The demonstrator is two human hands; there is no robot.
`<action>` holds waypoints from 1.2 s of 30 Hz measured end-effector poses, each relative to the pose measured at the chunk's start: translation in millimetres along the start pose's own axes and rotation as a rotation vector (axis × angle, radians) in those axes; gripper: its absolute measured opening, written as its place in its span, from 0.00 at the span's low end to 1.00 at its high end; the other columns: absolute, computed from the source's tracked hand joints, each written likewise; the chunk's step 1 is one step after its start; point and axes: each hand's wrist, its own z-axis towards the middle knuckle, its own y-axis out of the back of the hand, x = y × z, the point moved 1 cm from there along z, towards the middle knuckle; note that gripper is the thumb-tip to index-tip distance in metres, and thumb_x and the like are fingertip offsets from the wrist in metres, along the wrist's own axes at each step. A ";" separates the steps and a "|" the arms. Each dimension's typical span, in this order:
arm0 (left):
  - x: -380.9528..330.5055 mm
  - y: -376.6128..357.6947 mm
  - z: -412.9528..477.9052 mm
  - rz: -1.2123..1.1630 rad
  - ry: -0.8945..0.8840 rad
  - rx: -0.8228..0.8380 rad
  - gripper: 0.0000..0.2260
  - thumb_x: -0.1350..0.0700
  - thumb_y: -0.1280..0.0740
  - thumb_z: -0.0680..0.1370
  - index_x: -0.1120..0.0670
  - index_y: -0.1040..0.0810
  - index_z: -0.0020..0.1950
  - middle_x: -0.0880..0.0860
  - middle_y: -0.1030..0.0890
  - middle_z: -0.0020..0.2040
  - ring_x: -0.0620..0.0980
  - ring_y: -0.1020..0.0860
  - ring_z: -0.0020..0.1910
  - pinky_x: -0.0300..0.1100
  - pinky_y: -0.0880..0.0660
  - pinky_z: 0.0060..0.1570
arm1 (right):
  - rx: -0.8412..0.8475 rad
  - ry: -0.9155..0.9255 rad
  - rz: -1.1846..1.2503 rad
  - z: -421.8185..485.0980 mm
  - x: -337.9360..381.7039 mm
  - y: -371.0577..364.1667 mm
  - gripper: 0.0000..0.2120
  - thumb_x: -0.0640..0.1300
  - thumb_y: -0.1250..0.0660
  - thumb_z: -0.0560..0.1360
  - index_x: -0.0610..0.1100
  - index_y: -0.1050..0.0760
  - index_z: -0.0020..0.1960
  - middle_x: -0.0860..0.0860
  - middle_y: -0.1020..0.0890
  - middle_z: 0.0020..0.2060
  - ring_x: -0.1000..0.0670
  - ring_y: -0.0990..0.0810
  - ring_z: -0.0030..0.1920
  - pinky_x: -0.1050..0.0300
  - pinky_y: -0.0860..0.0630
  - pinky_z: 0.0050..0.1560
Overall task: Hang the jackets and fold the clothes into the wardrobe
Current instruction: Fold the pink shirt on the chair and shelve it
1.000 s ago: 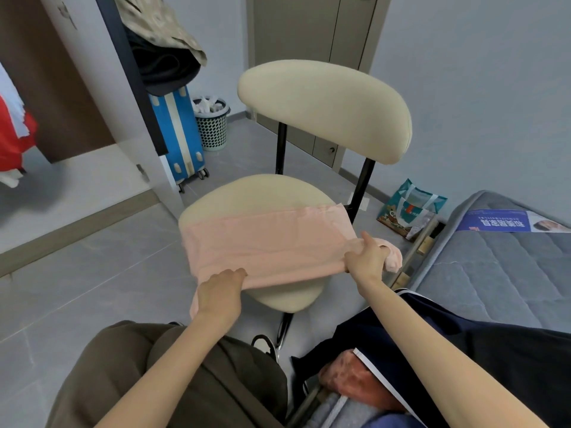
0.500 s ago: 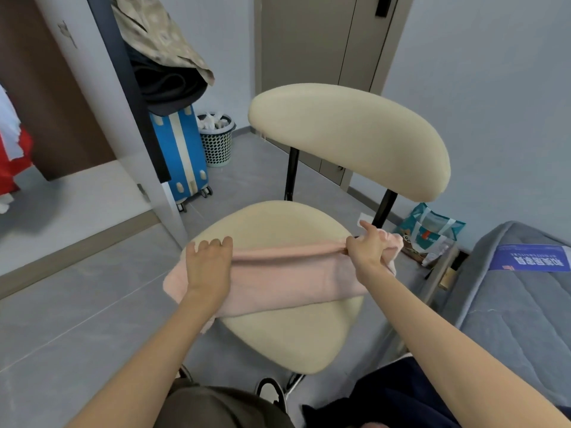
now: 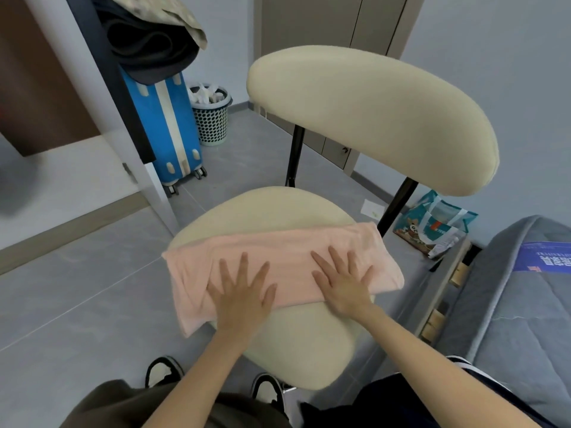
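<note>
Pressing the folded pink cloth [image 3: 278, 242] flat on the cream chair seat [image 3: 262, 208] with left hand [image 3: 242, 291] and right hand [image 3: 343, 282], fingers spread wide, gripping nothing; next, likely fold it shorter.

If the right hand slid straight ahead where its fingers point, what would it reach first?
More of the folded pink cloth under the right hand, then bare chair seat; the backrest likely sits above that line.
</note>
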 end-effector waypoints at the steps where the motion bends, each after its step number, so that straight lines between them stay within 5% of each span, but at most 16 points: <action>1: 11.0 0.9 -0.7 -0.040 0.021 -0.035 0.24 0.37 0.56 0.80 0.35 0.56 0.76 0.48 0.64 0.78 0.59 0.68 0.75 0.61 0.66 0.70 | 0.016 -0.041 -0.011 0.8 -11.3 2.8 0.23 0.64 0.57 0.80 0.70 0.57 0.74 0.60 0.60 0.78 0.47 0.67 0.77 0.28 0.68 0.68; 6: 39.6 14.6 -18.5 -0.153 -0.054 -0.166 0.22 0.48 0.51 0.83 0.45 0.47 0.79 0.52 0.54 0.80 0.51 0.56 0.78 0.46 0.57 0.75 | 0.059 -0.156 -0.085 -1.1 -21.3 9.7 0.26 0.65 0.59 0.80 0.66 0.62 0.75 0.57 0.64 0.77 0.42 0.69 0.76 0.26 0.65 0.67; 9: 46.4 25.8 -39.6 -0.247 -0.055 -0.329 0.19 0.58 0.41 0.82 0.55 0.33 0.74 0.56 0.38 0.75 0.55 0.40 0.73 0.50 0.42 0.72 | -0.007 -0.096 -0.052 -14.6 5.8 9.2 0.24 0.54 0.57 0.83 0.58 0.55 0.78 0.49 0.57 0.79 0.42 0.62 0.78 0.29 0.62 0.71; 12: 52.0 29.4 -61.2 -0.347 0.161 -0.505 0.20 0.62 0.31 0.75 0.60 0.29 0.66 0.62 0.30 0.61 0.61 0.32 0.59 0.52 0.34 0.59 | -0.023 0.081 0.047 -36.4 40.3 3.0 0.23 0.47 0.53 0.84 0.57 0.48 0.78 0.51 0.49 0.79 0.47 0.53 0.78 0.32 0.59 0.73; 14: 56.9 25.1 -71.6 -0.539 0.354 -0.491 0.22 0.61 0.28 0.73 0.64 0.31 0.63 0.64 0.30 0.58 0.62 0.33 0.58 0.51 0.34 0.56 | 0.030 0.169 0.097 -50.4 65.0 -4.3 0.23 0.48 0.50 0.83 0.59 0.46 0.77 0.53 0.48 0.78 0.47 0.52 0.78 0.30 0.56 0.71; 18: 66.0 10.2 -81.3 -1.012 0.620 -0.250 0.18 0.51 0.32 0.78 0.59 0.36 0.58 0.57 0.29 0.54 0.58 0.27 0.55 0.47 0.30 0.52 | 0.118 0.278 0.066 -70.9 103.8 -19.2 0.25 0.46 0.44 0.81 0.59 0.42 0.76 0.55 0.47 0.78 0.44 0.53 0.78 0.26 0.51 0.69; 21: 66.9 5.6 -79.0 -1.187 0.701 -0.179 0.18 0.46 0.33 0.77 0.59 0.35 0.52 0.57 0.25 0.43 0.57 0.23 0.43 0.52 0.22 0.48 | 0.122 0.296 0.031 -77.4 118.2 -24.6 0.27 0.41 0.44 0.80 0.58 0.41 0.76 0.56 0.45 0.78 0.44 0.52 0.78 0.28 0.49 0.69; 24: 59.0 8.8 -71.2 -1.326 0.798 -0.220 0.20 0.44 0.32 0.76 0.57 0.36 0.53 0.54 0.25 0.42 0.53 0.23 0.37 0.48 0.20 0.39 | 0.120 0.242 0.032 -79.9 129.9 -26.2 0.27 0.39 0.46 0.80 0.58 0.40 0.76 0.56 0.44 0.78 0.43 0.51 0.78 0.30 0.48 0.70; 31: 52.8 7.4 -55.1 -1.293 0.917 -0.367 0.11 0.52 0.40 0.81 0.61 0.31 0.55 0.62 0.23 0.50 0.59 0.24 0.48 0.50 0.26 0.47 | 0.117 0.212 -0.097 -79.8 147.7 -27.6 0.28 0.37 0.46 0.80 0.57 0.42 0.76 0.52 0.41 0.76 0.39 0.44 0.75 0.33 0.42 0.70; 36: 72.9 19.3 -66.3 -1.269 0.795 -0.515 0.09 0.59 0.43 0.82 0.62 0.26 0.54 0.59 0.23 0.48 0.58 0.24 0.49 0.50 0.26 0.50 | -0.099 0.255 -0.306 -74.7 154.4 -31.7 0.16 0.51 0.43 0.81 0.54 0.37 0.69 0.48 0.31 0.63 0.43 0.32 0.59 0.42 0.33 0.60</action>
